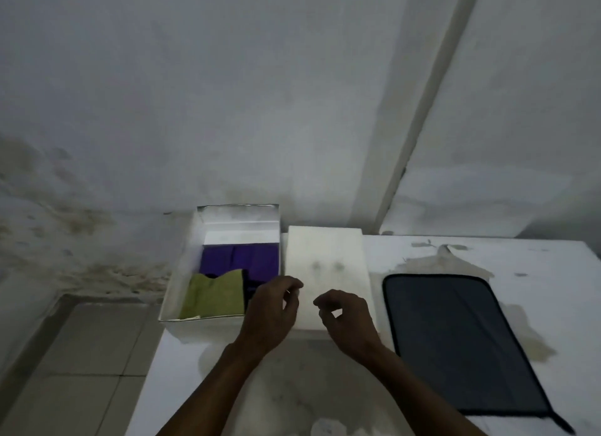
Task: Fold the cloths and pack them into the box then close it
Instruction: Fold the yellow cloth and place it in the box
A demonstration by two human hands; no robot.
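The box (pixel 182 289) is seen open at the table's (pixel 536 273) left edge, with a green cloth (pixel 214 294) laid over a purple cloth (pixel 240 260) inside. Just beside it the white lid (pixel 325 256) is lying flat. Both hands are poised over the lid's near end: left hand (pixel 271 312) and right hand (pixel 348 318) loosely curled, nothing held in either grip. The lid is judged light and stiff; its long edges are best taken. A dark sleeve (pixel 455 344) is left aside.
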